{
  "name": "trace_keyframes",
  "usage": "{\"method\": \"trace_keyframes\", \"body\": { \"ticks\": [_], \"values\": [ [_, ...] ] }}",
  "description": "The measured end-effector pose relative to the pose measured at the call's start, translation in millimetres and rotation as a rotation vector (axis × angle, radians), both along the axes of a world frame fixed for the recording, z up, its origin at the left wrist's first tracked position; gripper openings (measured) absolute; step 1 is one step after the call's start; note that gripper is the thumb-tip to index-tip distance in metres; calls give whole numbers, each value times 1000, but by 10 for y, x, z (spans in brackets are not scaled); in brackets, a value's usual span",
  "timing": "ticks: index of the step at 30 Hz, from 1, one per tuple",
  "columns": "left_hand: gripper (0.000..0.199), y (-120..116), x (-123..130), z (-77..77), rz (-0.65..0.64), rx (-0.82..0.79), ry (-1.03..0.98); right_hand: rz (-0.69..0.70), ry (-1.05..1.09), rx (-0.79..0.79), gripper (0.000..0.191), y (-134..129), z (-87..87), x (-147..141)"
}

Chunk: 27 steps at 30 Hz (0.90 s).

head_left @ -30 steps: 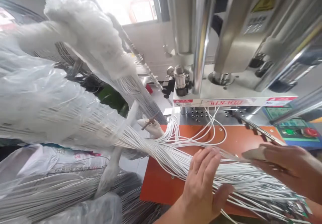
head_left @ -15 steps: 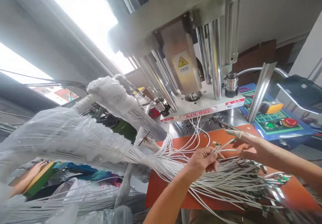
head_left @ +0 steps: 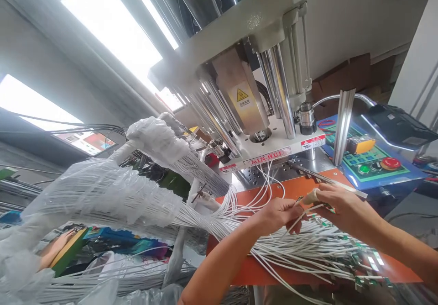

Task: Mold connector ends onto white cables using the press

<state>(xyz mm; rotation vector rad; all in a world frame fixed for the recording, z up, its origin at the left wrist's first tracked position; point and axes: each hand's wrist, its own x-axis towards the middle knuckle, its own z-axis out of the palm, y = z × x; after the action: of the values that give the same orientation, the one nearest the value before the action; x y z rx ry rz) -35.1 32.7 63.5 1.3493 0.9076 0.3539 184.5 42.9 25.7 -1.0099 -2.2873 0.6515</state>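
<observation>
Left hand [head_left: 278, 216] closed on a bundle of thin white wires [head_left: 308, 250], right hand [head_left: 347, 211] pinching a few strands just beside it (beige wrap [head_left: 310, 197] on the thumb). Green-tipped ends [head_left: 362, 273] fan out below the grip, over an orange metal plate [head_left: 400, 272], with the white press base [head_left: 270, 156] beyond the grip.

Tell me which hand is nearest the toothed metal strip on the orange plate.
The right hand: it sits just below the end of the toothed metal strip. The left hand is farther from it, above the white wires on the orange plate.
</observation>
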Motion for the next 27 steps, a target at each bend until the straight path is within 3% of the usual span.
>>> {"method": "trace_keyframes", "body": {
  "ticks": [2, 5, 7, 9, 11, 13, 18, 23, 27],
  "values": [
    [65, -44, 73, -117, 36, -82, -33, -16, -61, 6, 14, -50, -33, -88],
    [65, -135, 160, -249, 265, -103, -112, -108, -43, -7, 10, -82, -27, -181],
    [60, -188, 171, -267, 380, -80, -207, -110, 17, -131, 30, -66, 17, -198],
    [58, -226, 141, -248, 374, -74, -298, -13, 132, -337, 55, -30, 42, -192],
    [58, -248, 87, -230, 359, -69, -345, 97, 276, -535, 63, 10, 13, -177],
    [55, -254, 31, -242, 396, -97, -343, 89, 368, -607, 61, 39, -56, -148],
    [52, -214, -8, -352, 403, -205, -307, -224, 263, -259, 55, 34, -85, -55],
    [45, -129, 107, -384, 299, -156, -325, 33, 127, -172, 51, -90, 12, -267],
    [46, -39, 204, -403, 344, -198, -336, 53, 76, -86, 55, -50, -64, -362]
  ]
}}
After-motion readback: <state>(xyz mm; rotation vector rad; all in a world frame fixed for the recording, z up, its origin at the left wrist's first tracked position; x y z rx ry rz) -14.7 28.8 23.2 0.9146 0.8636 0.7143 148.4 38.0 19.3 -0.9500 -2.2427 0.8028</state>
